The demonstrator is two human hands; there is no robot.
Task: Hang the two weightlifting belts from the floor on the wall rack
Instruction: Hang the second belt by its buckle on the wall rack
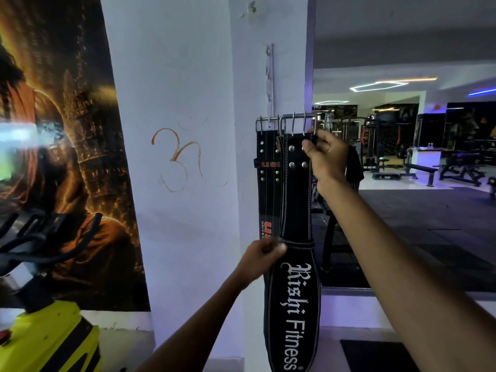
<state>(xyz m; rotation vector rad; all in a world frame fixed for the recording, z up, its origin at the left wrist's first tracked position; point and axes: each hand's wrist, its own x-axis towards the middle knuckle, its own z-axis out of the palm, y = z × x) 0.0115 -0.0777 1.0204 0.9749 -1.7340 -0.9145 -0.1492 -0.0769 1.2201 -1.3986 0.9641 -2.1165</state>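
Note:
Two black weightlifting belts hang down the white pillar by their metal buckles. The front belt (295,200) carries white "Rishi Fitness" lettering. Partly hidden behind it on the left is a belt with red "USI" print (264,167). My right hand (326,154) pinches the top right corner of the front belt just under its buckle (298,120). My left hand (261,257) grips the left edge of that belt at its narrow middle. A thin white wall rack (269,76) with small hooks runs up the pillar above the buckles. Which hook holds each buckle is hidden.
A yellow exercise bike (40,304) stands at the lower left before a dark orange wall poster (59,130). A mirror (402,130) to the right of the pillar shows benches and machines. A black floor mat (375,355) lies at the lower right.

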